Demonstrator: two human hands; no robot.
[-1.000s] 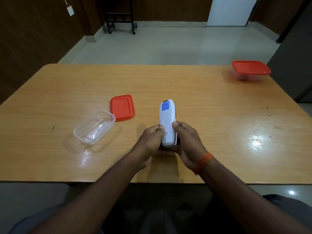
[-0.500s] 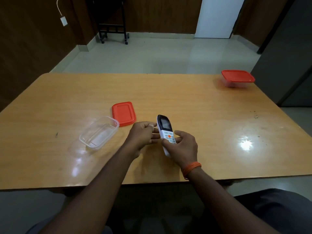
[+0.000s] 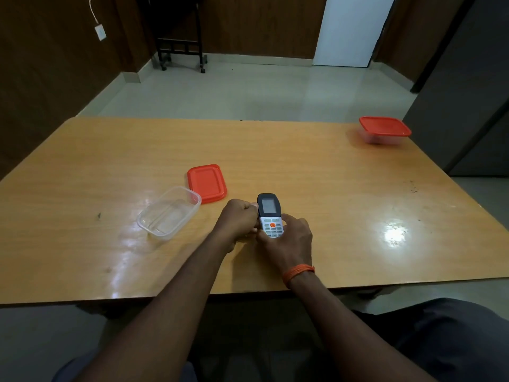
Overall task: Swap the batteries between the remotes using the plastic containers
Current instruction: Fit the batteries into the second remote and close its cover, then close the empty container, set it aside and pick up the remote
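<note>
A white remote point(image 3: 270, 215) with a dark screen end and an orange button faces up over the table's near middle. My right hand point(image 3: 289, 239) grips its lower end from below and the side. My left hand point(image 3: 239, 221) has curled fingers against the remote's left edge. An empty clear plastic container point(image 3: 168, 212) sits to the left, its red lid point(image 3: 206, 183) lying flat beside it. A second clear container with a red lid on point(image 3: 384, 130) stands at the far right corner. Only one remote is in view.
The wooden table point(image 3: 330, 188) has its near edge just below my wrists. Beyond it lie a tiled floor, a black wheeled stand point(image 3: 181, 51) at the back wall and a dark cabinet point(image 3: 468, 92) at the right.
The remote was turned over from back side up to button side up. Both hands stayed on it, and the view tilted up a little.
</note>
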